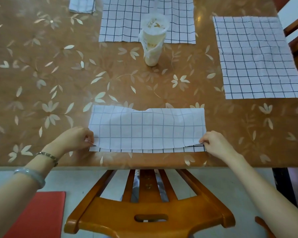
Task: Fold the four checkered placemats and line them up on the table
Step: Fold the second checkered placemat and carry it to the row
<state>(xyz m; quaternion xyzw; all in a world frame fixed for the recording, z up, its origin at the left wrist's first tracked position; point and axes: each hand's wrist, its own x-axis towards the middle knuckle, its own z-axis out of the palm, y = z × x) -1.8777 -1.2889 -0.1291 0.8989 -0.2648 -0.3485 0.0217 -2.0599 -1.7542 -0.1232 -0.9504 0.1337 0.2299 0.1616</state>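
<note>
left hand (76, 137) and right hand (215, 143) each pinch a front corner of the near mat (147, 129), folded in half at the table (58, 83) edge. middle mat (124, 19) and right mat (256, 57) lie flat; far-left mat (82, 4) is folded.

I get a bright, even picture with soft light and no dim areas. The glossy table (144, 86) has a pale sheen along its far side and a small hot spot of glare near the top right, so the light seems to come from above and ahead. Shadows are faint: a thin one under the lifted edge of the near placemat (147, 129), and soft ones beneath the left hand (77, 138) and right hand (215, 143). The cup (152, 42) looks smeared. The wide lens bows the table's near edge and skews the right placemat (258, 57), and the corners go soft.
</note>
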